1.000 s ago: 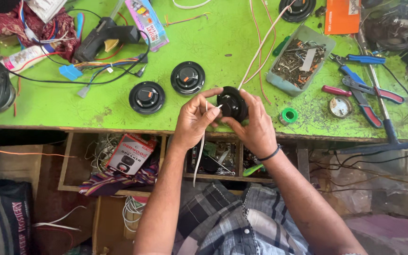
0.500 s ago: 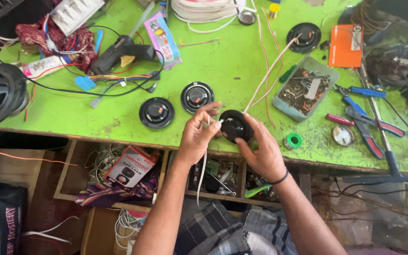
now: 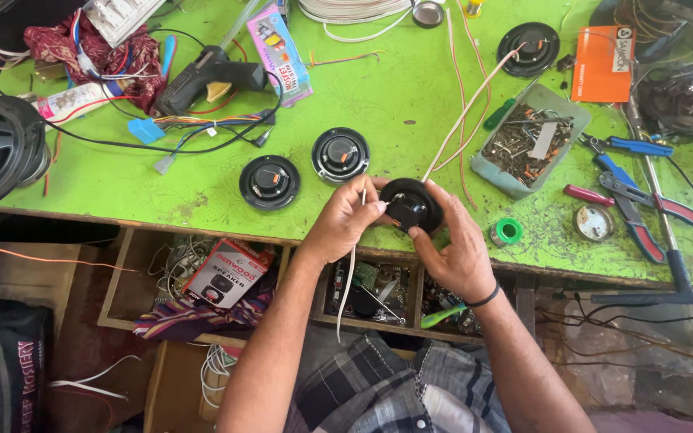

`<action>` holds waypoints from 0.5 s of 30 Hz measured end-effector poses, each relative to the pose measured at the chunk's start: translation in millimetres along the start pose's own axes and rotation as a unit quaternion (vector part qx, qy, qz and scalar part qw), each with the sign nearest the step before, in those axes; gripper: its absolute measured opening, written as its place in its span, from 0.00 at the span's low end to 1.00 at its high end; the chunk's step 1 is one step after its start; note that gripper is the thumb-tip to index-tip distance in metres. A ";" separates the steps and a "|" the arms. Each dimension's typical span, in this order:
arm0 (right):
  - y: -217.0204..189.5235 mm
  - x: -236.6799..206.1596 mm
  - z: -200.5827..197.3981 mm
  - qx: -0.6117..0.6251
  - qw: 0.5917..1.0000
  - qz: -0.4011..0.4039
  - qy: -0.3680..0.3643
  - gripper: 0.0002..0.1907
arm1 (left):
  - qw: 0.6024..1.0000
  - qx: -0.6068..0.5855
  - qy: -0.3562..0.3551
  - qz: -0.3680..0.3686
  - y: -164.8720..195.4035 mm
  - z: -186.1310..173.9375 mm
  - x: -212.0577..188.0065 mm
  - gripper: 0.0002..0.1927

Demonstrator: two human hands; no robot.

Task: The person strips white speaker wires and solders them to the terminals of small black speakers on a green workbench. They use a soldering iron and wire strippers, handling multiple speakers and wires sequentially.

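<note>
Both hands work at the near edge of the green bench (image 3: 378, 88), over an open drawer (image 3: 202, 281) of parts.

Right hand (image 3: 455, 248) cradles a small round black speaker (image 3: 409, 204) from below and from the right, fingers curled around its rim. Left hand (image 3: 346, 218) closes on the speaker's left side, thumb and forefinger pinching a thin pale wire (image 3: 352, 265) against it; the free end of the wire hangs down past the wrist toward the lap. A second, longer pale lead (image 3: 467, 112) runs from the speaker up across the bench.

Handling notes, as judgement:
- Keep the speaker steady in the right hand and let only the left fingertips move; the wire is fine and would slip under a loose pinch.
- Hold the part over the bench edge rather than over the drawer, so that anything dropped stays findable.
- Avoid tugging the long lead; it crosses near the tray of screws (image 3: 527, 144).

Position: the speaker sits between the two hands, touched by both, just in front of the bench edge. Two matching speakers (image 3: 270, 182) lie flat on the bench to the left, well apart from the hands. A green tape roll (image 3: 508, 232) lies just right of the right hand; pliers (image 3: 643, 204) lie farther right.
</note>
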State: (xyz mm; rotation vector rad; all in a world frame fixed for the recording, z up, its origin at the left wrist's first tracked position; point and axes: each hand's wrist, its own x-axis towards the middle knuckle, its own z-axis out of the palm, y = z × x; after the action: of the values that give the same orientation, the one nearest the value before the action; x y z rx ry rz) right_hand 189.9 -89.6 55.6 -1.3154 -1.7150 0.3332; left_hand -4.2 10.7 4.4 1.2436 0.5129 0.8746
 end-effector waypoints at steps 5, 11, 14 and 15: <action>-2.9 2.7 1.1 0.028 0.989 0.141 -0.038 0.38 | 1.000 -0.006 0.015 0.011 5.0 2.1 -2.3 0.05; 3.3 -0.3 -0.2 0.003 1.000 0.026 -0.008 0.38 | 0.998 0.039 0.045 -0.014 14.5 7.3 -1.8 0.05; 7.2 -2.2 -0.7 0.001 1.000 0.010 0.002 0.38 | 0.998 0.022 0.059 -0.019 15.1 9.5 -1.0 0.05; 7.6 -3.2 -1.0 0.004 1.000 0.016 0.002 0.38 | 0.998 0.026 0.057 -0.011 14.6 9.9 -1.2 0.05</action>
State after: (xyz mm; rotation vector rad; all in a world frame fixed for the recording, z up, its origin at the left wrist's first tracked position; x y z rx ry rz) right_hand 195.4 -89.7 49.4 -1.3385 -1.6897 0.3549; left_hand -1.6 5.0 20.9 1.2385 0.6437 0.9219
